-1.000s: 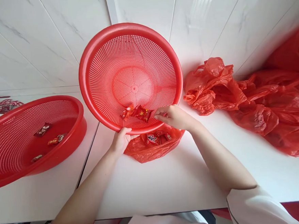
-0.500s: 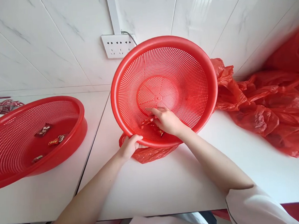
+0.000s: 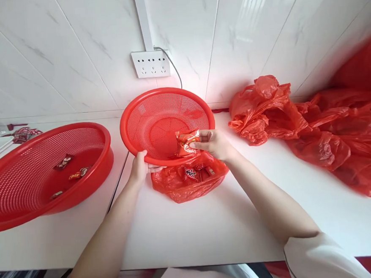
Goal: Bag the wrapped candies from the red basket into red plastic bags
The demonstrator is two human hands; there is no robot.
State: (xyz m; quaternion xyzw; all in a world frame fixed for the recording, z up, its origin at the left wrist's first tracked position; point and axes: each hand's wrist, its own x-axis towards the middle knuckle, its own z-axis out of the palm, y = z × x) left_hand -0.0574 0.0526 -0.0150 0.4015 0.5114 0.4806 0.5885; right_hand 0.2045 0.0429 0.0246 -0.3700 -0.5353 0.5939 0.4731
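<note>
My left hand (image 3: pixel 140 168) grips the near-left rim of a round red plastic colander basket (image 3: pixel 129 149), thumb over the edge and fingers beneath. Between the thumb and fingers of my right hand (image 3: pixel 216 145) is a shiny red snack packet (image 3: pixel 186 144), held above the basket's near rim. Just in front of that rim, an open red plastic bag (image 3: pixel 189 193) lies on the white table. Inside the bag is a red packet with white lettering (image 3: pixel 192 173), beside other small red wrapped pieces.
At the left stands a second red basket (image 3: pixel 91 196) with several small wrapped sweets (image 3: pixel 63 162). Crumpled red plastic bags (image 3: pixel 326 146) are heaped on the right. A white power strip (image 3: pixel 151 64) with a cable is on the tiled wall behind.
The middle basket has been lowered and tipped back from a steep tilt, uncovering the bag in front. My right hand has come out of the basket's inside, lifting the red packet.
</note>
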